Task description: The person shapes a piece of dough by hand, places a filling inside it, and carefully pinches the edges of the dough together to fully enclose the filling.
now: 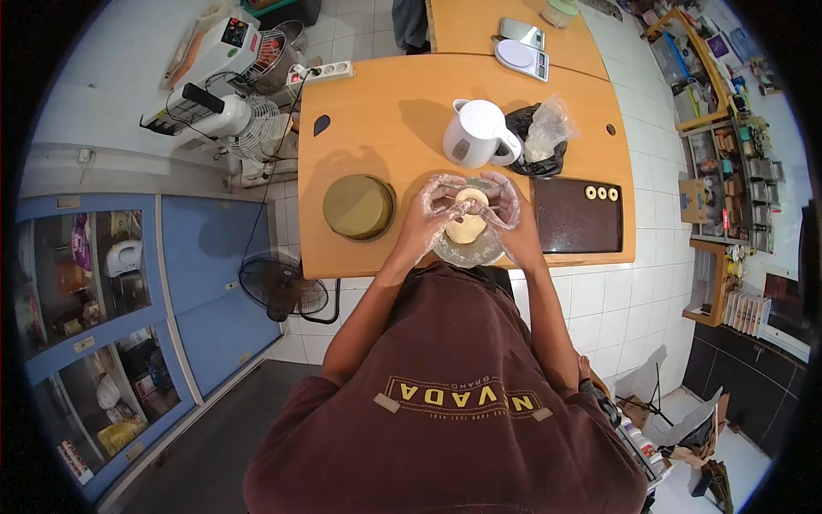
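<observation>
Both of my flour-dusted hands meet above a round floured bowl [489, 256]. Between the fingers of my left hand [433, 205] and my right hand [510, 209] is a small round piece of dough [472, 194], with the thumbs together at its near side. A larger lump of dough [465, 229] lies in the bowl beneath. To the right, a dark rectangular baking tray [575, 221] holds three small dough rings [602, 193] in a row at its far right corner.
A round olive-green container [356, 207] stands at left. Beyond the bowl are a white electric kettle [478, 128], a black plastic bag [546, 164] and a clear bag [551, 132]. Kitchen scales [523, 58] and a power strip [327, 72] lie farther back; a person's leg [411, 26] shows behind the table.
</observation>
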`<state>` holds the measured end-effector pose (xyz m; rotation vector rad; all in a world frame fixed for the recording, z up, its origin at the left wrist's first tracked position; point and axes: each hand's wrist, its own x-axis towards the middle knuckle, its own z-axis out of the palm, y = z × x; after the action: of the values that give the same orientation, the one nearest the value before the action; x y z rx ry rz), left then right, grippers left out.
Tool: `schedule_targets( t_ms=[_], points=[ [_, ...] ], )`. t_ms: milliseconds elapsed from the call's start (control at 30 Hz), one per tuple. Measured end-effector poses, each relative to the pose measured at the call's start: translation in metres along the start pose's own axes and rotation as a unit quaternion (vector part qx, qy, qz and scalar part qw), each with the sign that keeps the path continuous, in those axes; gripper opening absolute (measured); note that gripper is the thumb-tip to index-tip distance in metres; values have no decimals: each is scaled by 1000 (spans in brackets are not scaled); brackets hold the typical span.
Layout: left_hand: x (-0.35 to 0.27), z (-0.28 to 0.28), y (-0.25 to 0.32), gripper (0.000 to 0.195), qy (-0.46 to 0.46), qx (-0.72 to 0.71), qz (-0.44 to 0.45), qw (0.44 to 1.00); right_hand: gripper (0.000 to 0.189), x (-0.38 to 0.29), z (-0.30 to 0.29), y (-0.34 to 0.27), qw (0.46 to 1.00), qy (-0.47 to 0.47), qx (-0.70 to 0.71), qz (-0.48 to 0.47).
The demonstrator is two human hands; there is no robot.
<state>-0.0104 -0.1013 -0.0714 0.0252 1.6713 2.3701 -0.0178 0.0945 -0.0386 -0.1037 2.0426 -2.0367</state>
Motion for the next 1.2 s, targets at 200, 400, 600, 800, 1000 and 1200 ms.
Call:
schedule_targets(
  t_ms=[200, 400, 600, 800, 1000, 1200],
  points=[
    [-1, 2, 3, 43, -27, 6, -21, 999, 57, 2, 2, -6, 1000, 14, -2, -5],
    [2, 6, 8, 44, 15, -34, -36, 999, 57, 1, 2, -3, 1000, -2, 9, -3],
    [-1, 2, 2, 45, -27, -2, -23, 999, 57, 3, -1, -4, 1000, 20, 5, -17],
    [1, 3, 3, 46, -13, -9, -10, 1000, 57, 1, -1, 2, 1000, 2, 0, -6],
    [-3, 8, 4, 42, 0, -22, -27, 999, 58, 3, -3, -2, 1000, 17, -15, -10],
    [-3, 10, 11, 43, -2, -37, -28, 999, 59, 1, 2, -2, 1000, 15, 22, 4]
  ],
)
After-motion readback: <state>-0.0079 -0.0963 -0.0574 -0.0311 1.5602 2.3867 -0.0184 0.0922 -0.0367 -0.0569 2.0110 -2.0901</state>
